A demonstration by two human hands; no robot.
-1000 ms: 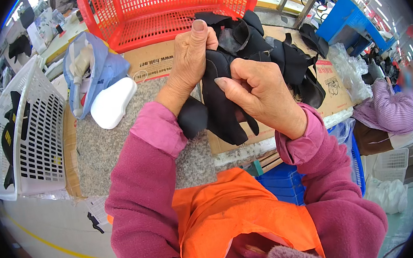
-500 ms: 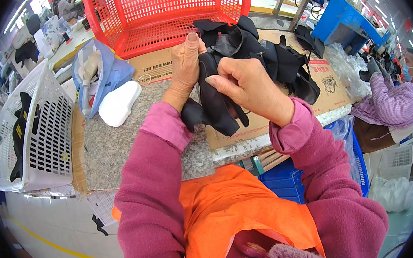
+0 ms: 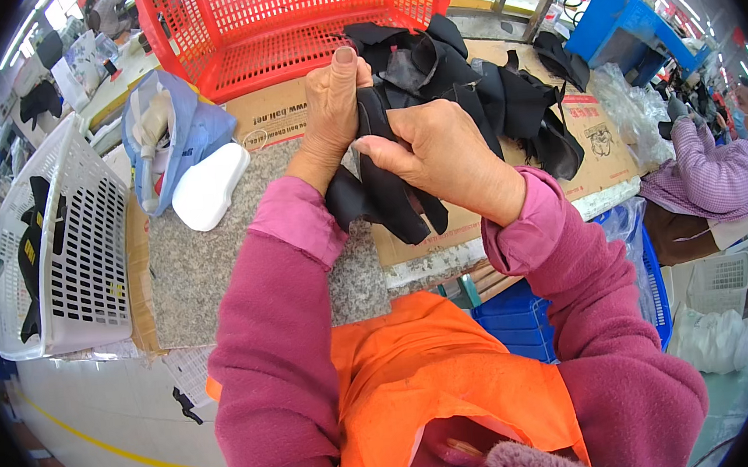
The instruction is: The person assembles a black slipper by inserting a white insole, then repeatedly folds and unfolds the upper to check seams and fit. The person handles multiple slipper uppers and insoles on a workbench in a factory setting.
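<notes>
Between my hands hangs a black stitched fabric piece (image 3: pixel 380 180), looking like a shoe upper, with its loose flaps drooping toward me. My left hand (image 3: pixel 336 105) is closed round its upper end, thumb pointing up. On its right side, my right hand (image 3: pixel 442 149) grips the edge with bent fingers, the thumb laid along the surface. My right fingertips are hidden behind the hand and the fabric. Just beyond lies a heap of similar black pieces (image 3: pixel 458 77) on flattened cardboard (image 3: pixel 601 158). A white sole-shaped form (image 3: pixel 211 189) rests on the speckled stone slab (image 3: pixel 220 281).
A red plastic crate (image 3: pixel 289 51) stands at the back. To the left are a blue plastic bag (image 3: pixel 198 124) and a white basket (image 3: pixel 86 256) holding black pieces. Blue crates (image 3: pixel 513 323) sit below the table's right edge. A masked co-worker (image 3: pixel 711 163) sits at far right.
My right hand has slid slightly left and down along the black piece, its thumb now nearer my left hand. The view has shifted a little.
</notes>
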